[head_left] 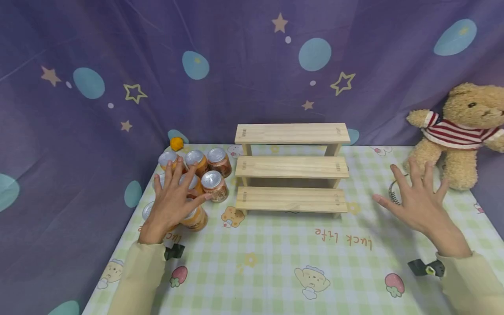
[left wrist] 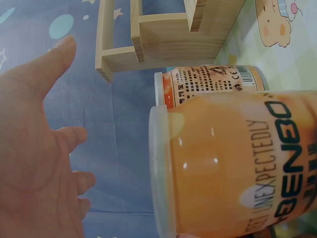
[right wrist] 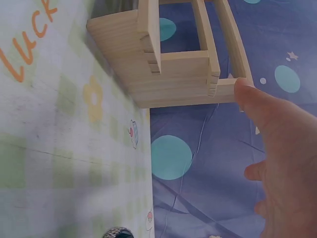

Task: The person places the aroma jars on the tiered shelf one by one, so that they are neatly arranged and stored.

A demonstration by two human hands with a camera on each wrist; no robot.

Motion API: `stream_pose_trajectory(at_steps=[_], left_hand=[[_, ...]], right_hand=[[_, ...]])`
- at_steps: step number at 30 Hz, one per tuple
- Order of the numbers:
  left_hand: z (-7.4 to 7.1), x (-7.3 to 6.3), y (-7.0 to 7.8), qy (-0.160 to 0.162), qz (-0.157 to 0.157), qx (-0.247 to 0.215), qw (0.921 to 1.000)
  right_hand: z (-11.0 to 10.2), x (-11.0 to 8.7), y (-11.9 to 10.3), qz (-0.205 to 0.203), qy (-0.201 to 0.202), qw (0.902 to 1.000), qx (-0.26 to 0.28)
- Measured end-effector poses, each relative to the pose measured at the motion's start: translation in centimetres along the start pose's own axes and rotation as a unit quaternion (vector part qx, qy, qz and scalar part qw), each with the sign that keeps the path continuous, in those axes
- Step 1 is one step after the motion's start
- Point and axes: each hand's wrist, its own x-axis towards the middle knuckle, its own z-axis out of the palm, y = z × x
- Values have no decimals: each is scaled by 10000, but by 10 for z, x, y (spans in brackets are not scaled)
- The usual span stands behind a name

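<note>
My left hand [head_left: 171, 205] hovers with spread fingers over a cluster of several drink cans [head_left: 214, 187] with silvery lids and orange or reddish bodies. It hides part of the cluster. In the left wrist view, an orange can [left wrist: 218, 163] with "BENBO" lettering stands close beside the palm, and a second can [left wrist: 213, 82] with small print is behind it; the fingers are apart from both. My right hand [head_left: 421, 205] is held over the right side of the table, fingers spread and holding nothing. Beneath it shows part of a ring-shaped patterned object [head_left: 391, 194], mostly hidden.
Between the hands stands a three-tier wooden shelf [head_left: 291, 200]. A teddy bear [head_left: 458, 131] in a striped shirt sits at the back right. One small orange pompom [head_left: 176, 143] lies behind the cans. Checked cloth [head_left: 271, 262] covers the table, with a purple curtain [head_left: 244, 100] behind.
</note>
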Motion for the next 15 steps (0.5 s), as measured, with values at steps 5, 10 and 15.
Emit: stream_pose_trajectory(at_steps=[5,10,15], left_hand=[[0,0,1,13,-25,-43,10000],[-2,-1,1,67,-16,-115,9999],[-5,-4,-2,107,-37,-238,9997]], right_hand=[[1,-1,2,-1,-22,10000,-16],[5,-4,3,-31,14,10000,-12],[13,-7,2,-175,68,9994,291]])
